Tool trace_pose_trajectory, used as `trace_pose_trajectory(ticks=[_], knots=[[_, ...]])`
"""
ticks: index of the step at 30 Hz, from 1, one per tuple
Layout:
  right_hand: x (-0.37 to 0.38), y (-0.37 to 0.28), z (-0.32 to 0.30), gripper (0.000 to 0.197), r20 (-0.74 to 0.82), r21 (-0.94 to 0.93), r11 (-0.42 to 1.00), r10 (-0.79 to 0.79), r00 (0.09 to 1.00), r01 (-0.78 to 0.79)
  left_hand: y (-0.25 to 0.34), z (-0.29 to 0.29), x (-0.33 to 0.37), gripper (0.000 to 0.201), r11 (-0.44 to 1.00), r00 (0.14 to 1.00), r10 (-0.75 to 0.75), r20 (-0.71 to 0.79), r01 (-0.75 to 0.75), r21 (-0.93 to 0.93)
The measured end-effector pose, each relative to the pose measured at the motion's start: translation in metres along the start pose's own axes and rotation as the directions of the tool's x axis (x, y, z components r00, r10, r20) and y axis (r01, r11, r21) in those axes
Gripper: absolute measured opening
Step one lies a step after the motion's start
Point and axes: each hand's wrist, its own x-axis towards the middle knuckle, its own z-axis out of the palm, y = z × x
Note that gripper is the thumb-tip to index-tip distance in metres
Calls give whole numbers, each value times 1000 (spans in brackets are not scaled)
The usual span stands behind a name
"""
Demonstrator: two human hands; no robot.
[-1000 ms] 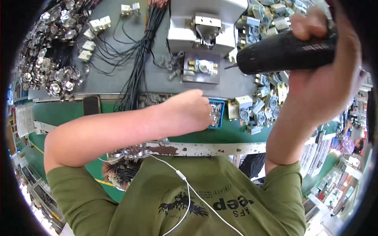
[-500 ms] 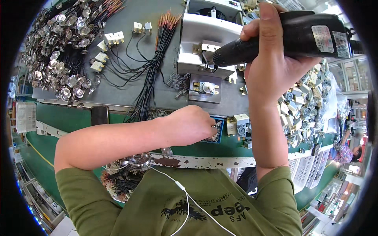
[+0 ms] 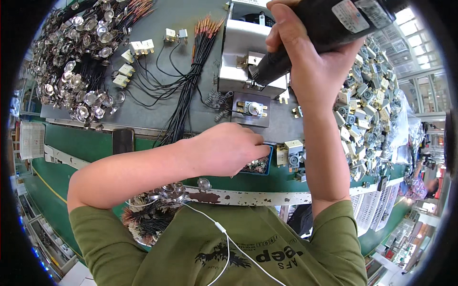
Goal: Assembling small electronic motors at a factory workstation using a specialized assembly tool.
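Observation:
My right hand [image 3: 317, 66] grips a black electric screwdriver [image 3: 334, 24]. The screwdriver's tip points down-left, at the front of a white and metal box-shaped machine [image 3: 238, 35], beside a small cream block [image 3: 254, 58]. My left hand [image 3: 226, 148] is over the left part of a small blue tray [image 3: 270, 164] of tiny metal pieces, its fingers curled together. What they hold, if anything, is hidden. Between hand and machine, a small switch-like part [image 3: 252, 109] with a round metal centre and brass tabs sits on a dark metal block [image 3: 245, 123], a black wire at its left.
A bundle of black wires [image 3: 188, 90] lies left of the machine, some ending in cream blocks [image 3: 141, 46]. Piled metal-capped pieces [image 3: 90, 57] fill the far left. Many cream and grey switch parts [image 3: 367, 109] heap up at right. A phone [image 3: 123, 141] lies near the front edge.
My right hand and the screwdriver have shifted left and up, the tool tilting more steeply. My left hand has turned slightly over the tray, its fingers reaching a little further right.

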Motion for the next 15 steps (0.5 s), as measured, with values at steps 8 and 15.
trace_pose_trajectory(ticks=[8, 15], knots=[[5, -4, -7, 15, -54, -37, 996, -83, 995, 81, -6, -8, -6, 14, 999, 994, -13, -107, 9, -37], [-6, -2, 9, 25, -33, 451, 835, -336, 941, 314, -4, -11, -8, 13, 999, 993, -23, -113, 21, -25]])
